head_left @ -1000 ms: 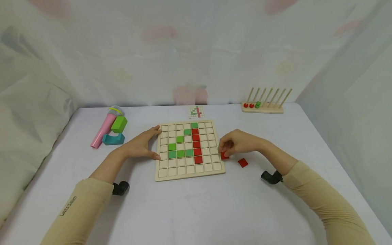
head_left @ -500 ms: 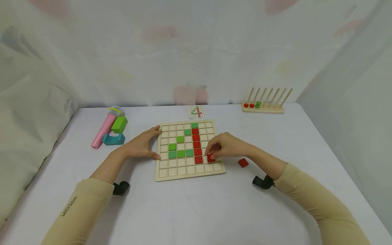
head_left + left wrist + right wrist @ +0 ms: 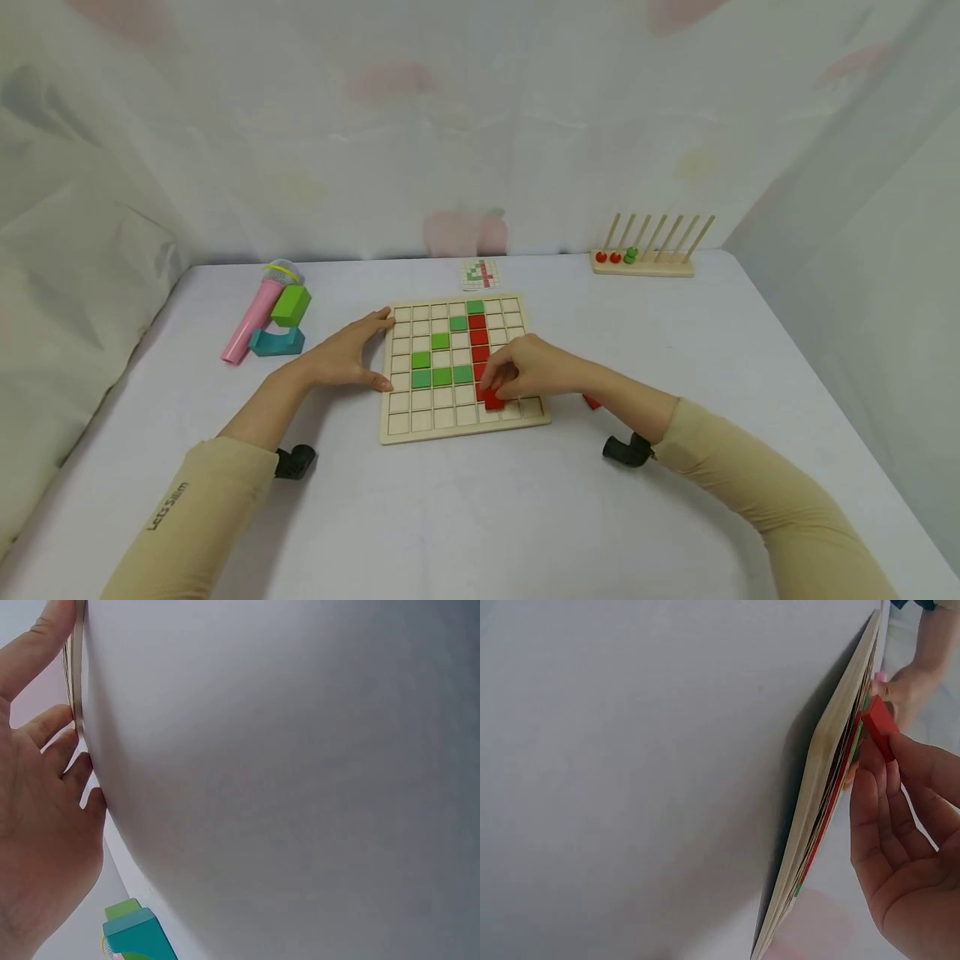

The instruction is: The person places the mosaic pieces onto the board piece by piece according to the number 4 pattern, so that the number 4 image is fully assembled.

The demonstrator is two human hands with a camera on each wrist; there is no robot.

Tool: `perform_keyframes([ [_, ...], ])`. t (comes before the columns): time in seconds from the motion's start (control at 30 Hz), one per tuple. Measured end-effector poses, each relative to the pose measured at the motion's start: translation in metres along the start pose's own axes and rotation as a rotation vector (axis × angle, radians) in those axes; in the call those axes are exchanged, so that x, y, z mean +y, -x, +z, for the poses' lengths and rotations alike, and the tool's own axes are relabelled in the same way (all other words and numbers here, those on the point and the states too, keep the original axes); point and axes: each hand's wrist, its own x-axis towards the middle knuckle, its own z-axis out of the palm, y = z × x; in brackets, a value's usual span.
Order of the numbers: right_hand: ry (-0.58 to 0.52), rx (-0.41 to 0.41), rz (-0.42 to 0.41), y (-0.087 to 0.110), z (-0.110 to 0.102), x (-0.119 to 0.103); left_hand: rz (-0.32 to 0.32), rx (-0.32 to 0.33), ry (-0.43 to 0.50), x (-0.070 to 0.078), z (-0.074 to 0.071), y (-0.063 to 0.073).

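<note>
A square wooden grid board (image 3: 420, 422) lies on the white table, bearing green tiles (image 3: 442, 377) and a column of red tiles (image 3: 478, 337). My left hand (image 3: 341, 354) is spread at its left edge, thumb and fingertips touching the rim. In the left wrist view those fingers (image 3: 52, 724) meet the board's thin side. Over the lower end of the red column, my right hand (image 3: 536, 367) pinches a red square tile (image 3: 493, 402). The right wrist view shows this tile tilted between thumb and fingers, above the board's surface. Another red tile (image 3: 592, 402), partly hidden by the right forearm, lies right of the board.
Behind the board lies a small pattern card (image 3: 480, 274). A wooden peg stand (image 3: 652, 268) with red and green beads is at the back right. On the left are a pink toy microphone (image 3: 253, 321), a green block (image 3: 291, 306) and a teal arched block (image 3: 277, 342).
My right hand has carried the red tile leftward from beside the board's right edge to the lower end of the red column. The left hand has stayed put.
</note>
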Motion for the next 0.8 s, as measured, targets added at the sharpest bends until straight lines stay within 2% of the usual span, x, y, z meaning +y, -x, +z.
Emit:
perform_keyframes([
  [0.37,-0.013,0.004,0.038,-0.003,0.01,-0.005,-0.002,-0.001,0.001,-0.001,0.001,-0.002],
  [0.8,0.024,0.013,0.004,-0.004,0.014,-0.005,-0.002,0.002,-0.001,-0.001,0.001,-0.001],
])
